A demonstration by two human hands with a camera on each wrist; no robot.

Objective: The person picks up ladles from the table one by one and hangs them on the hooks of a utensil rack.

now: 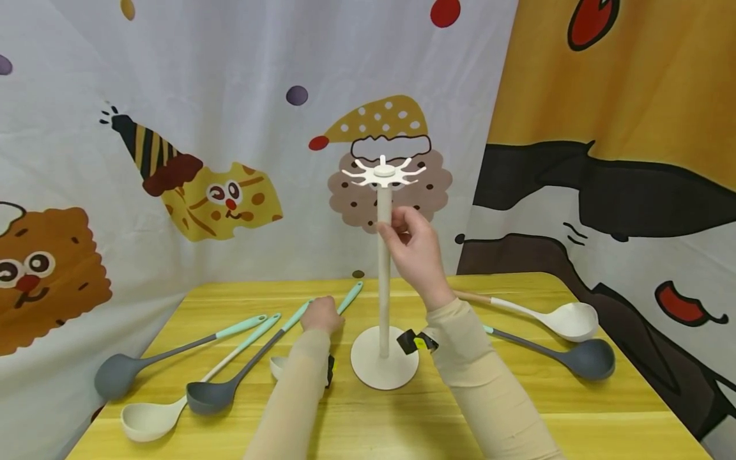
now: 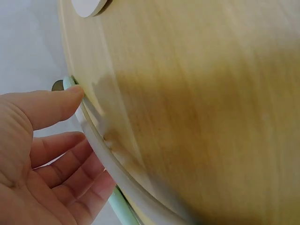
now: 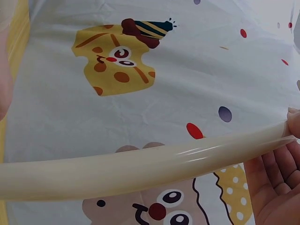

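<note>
My right hand (image 1: 415, 249) pinches the upper pole of a cream utensil stand (image 1: 384, 287), below its ring of hooks; in the right wrist view, thumb and fingers (image 3: 267, 183) meet the pole (image 3: 140, 171) from both sides. The stand is upright on its round base. Low over the table, my left hand (image 1: 321, 315) holds a pale ladle with a mint handle (image 1: 351, 298). Its cream bowl (image 1: 277, 366) is mostly hidden by my forearm. In the left wrist view, my thumb and fingers (image 2: 58, 105) lie around its shaft (image 2: 110, 161).
Left on the wooden table (image 1: 460, 409) lie a grey utensil (image 1: 117, 377), a cream ladle (image 1: 152, 420) and a grey ladle (image 1: 211, 396), all mint-handled. To the right are a white ladle (image 1: 572, 321) with a wooden handle and a grey ladle (image 1: 592, 360). A printed curtain (image 1: 247, 83) hangs behind.
</note>
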